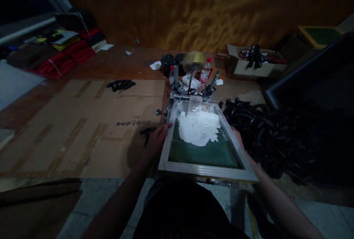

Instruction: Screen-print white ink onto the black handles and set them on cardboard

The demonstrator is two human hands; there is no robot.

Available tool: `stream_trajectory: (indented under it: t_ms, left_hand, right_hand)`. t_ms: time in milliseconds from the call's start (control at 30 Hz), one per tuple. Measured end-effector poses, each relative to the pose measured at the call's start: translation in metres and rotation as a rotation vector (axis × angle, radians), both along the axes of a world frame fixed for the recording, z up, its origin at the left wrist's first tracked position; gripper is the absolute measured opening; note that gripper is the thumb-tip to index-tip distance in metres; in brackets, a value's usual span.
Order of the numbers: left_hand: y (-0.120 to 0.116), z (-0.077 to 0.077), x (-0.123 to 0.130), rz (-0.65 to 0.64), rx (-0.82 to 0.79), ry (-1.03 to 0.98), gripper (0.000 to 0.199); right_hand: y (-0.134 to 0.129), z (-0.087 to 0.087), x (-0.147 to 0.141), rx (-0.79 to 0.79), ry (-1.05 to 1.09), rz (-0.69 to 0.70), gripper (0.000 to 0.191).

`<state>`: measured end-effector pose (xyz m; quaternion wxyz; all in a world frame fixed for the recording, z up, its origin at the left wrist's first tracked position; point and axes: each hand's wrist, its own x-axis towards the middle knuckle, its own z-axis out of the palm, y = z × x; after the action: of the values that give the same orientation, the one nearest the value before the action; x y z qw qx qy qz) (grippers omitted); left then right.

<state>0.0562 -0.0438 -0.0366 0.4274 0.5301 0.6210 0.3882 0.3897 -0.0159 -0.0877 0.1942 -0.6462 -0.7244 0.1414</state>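
Observation:
A metal-framed screen [204, 171] with green mesh lies in front of me, white paste [199, 128] spread over its upper half. A scraper [194, 104] stands at the far end of the paste. My left hand [159, 137] is at the frame's left side, fingertips by its edge; what its fingers hold, if anything, is hidden. My right hand [238, 138] is beside the right edge, mostly covered by the frame, fingers not visible. Just left of my left hand, a black handle-like piece [147, 131] rests on cardboard.
Cardboard [63, 121] covers the left side, with black parts [121, 85] on it. A heap of black parts [260, 132] lies right. Behind are a bottle [205, 71], a tape roll [193, 60] and an open box [249, 67]. Red bundles [66, 58] sit far left.

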Motion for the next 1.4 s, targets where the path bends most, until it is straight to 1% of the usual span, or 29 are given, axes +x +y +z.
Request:
stream_trajectory:
  t_ms: [33, 67, 100, 133, 200, 233, 267, 333, 367, 400, 467, 533, 600, 633, 667, 700, 767, 833, 900, 967, 1033, 1067, 1133, 1200, 1233, 1267, 1333, 1367, 1400]
  left_hand:
    - [-0.007, -0.013, 0.0, -0.003, -0.065, -0.024, 0.037]
    - [-0.011, -0.026, 0.001, -0.004, -0.132, -0.038, 0.043]
    - [-0.014, -0.038, 0.002, -0.012, -0.186, -0.05, 0.051]
    - [-0.016, -0.05, 0.003, -0.022, -0.216, -0.052, 0.057]
    - [-0.015, -0.07, 0.005, -0.037, -0.217, -0.022, 0.061]
    - [-0.013, -0.078, 0.005, -0.043, -0.203, 0.001, 0.061]
    - [-0.012, -0.084, 0.005, -0.051, -0.186, 0.024, 0.061]
    - [-0.009, -0.092, 0.004, -0.068, -0.162, 0.057, 0.059]
    - [-0.008, -0.094, 0.003, -0.074, -0.159, 0.066, 0.058]
    - [-0.008, -0.095, 0.002, -0.078, -0.158, 0.075, 0.058]
    - [-0.008, -0.097, 0.002, -0.069, -0.15, 0.095, 0.057]
    - [-0.008, -0.098, 0.002, -0.059, -0.149, 0.101, 0.056]
    - [-0.009, -0.098, 0.003, -0.059, -0.156, 0.094, 0.057]
    - [-0.009, -0.098, 0.004, -0.062, -0.168, 0.088, 0.057]
    - [-0.009, -0.098, 0.004, -0.063, -0.178, 0.08, 0.057]
    - [-0.01, -0.097, 0.004, -0.065, -0.18, 0.067, 0.057]
    - [-0.01, -0.094, 0.004, -0.069, -0.172, 0.032, 0.057]
    - [-0.011, -0.092, 0.004, -0.062, -0.166, -0.002, 0.057]
    - [-0.011, -0.089, 0.004, -0.043, -0.163, -0.023, 0.057]
    - [-0.011, -0.087, 0.004, -0.027, -0.171, -0.031, 0.056]
    - [-0.011, -0.084, 0.004, -0.033, -0.166, -0.031, 0.056]
    - [-0.011, -0.081, 0.004, -0.041, -0.169, -0.031, 0.056]
    - [-0.011, -0.072, 0.002, -0.064, -0.186, -0.043, 0.062]
    - [-0.011, -0.057, 0.0, -0.08, -0.208, -0.083, 0.066]
    - [-0.011, -0.047, -0.001, -0.077, -0.202, -0.102, 0.065]
    - [-0.011, -0.037, -0.002, -0.066, -0.179, -0.111, 0.061]
    - [-0.009, -0.014, -0.004, -0.025, -0.095, -0.093, 0.044]
    - [-0.006, -0.003, -0.004, -0.008, -0.036, -0.08, 0.038]
    - [-0.002, 0.008, -0.003, 0.001, 0.028, -0.074, 0.037]
  right_hand:
    - [0.008, 0.006, 0.007, 0.034, 0.0, -0.085, 0.039]
    - [0.016, 0.012, 0.007, 0.08, 0.0, -0.149, 0.038]
    - [0.025, 0.018, 0.001, 0.131, -0.001, -0.173, 0.039]
    - [0.033, 0.024, -0.01, 0.174, -0.003, -0.156, 0.046]
    - [0.048, 0.035, -0.043, 0.194, -0.038, -0.003, 0.065]
    - [0.053, 0.039, -0.061, 0.164, -0.075, 0.083, 0.066]
    - [0.056, 0.042, -0.078, 0.106, -0.121, 0.156, 0.061]
    - [0.054, 0.043, -0.102, -0.053, -0.224, 0.235, 0.037]
    - [0.049, 0.041, -0.109, -0.122, -0.269, 0.253, 0.028]
    - [0.041, 0.038, -0.112, -0.167, -0.306, 0.273, 0.024]
    - [0.021, 0.031, -0.108, -0.175, -0.345, 0.364, 0.023]
    - [0.002, 0.026, -0.097, -0.136, -0.329, 0.536, 0.027]
    - [-0.009, 0.027, -0.086, -0.133, -0.285, 0.709, 0.031]
    - [-0.01, 0.029, -0.083, -0.146, -0.262, 0.77, 0.032]
    - [-0.008, 0.031, -0.081, -0.155, -0.24, 0.794, 0.032]
    - [-0.005, 0.032, -0.081, -0.151, -0.223, 0.779, 0.031]
    - [0.001, 0.03, -0.085, -0.093, -0.208, 0.677, 0.026]
    - [-0.001, 0.021, -0.088, 0.008, -0.208, 0.6, 0.027]
    - [-0.011, 0.009, -0.086, 0.087, -0.194, 0.64, 0.032]
    - [-0.022, 0.001, -0.08, 0.107, -0.149, 0.722, 0.036]
    - [-0.023, 0.003, -0.078, 0.07, -0.103, 0.75, 0.033]
    - [-0.017, 0.009, -0.08, 0.046, -0.089, 0.721, 0.031]
    - [0.004, 0.025, -0.088, 0.023, -0.079, 0.598, 0.034]
    - [0.035, 0.045, -0.095, 0.035, -0.09, 0.434, 0.047]
    - [0.05, 0.055, -0.093, 0.049, -0.098, 0.354, 0.052]
    - [0.064, 0.063, -0.085, 0.068, -0.1, 0.282, 0.055]
    - [0.084, 0.074, -0.056, 0.134, -0.057, 0.121, 0.048]
    - [0.088, 0.075, -0.037, 0.174, -0.012, 0.022, 0.042]
    - [0.089, 0.073, -0.017, 0.204, 0.044, -0.07, 0.038]
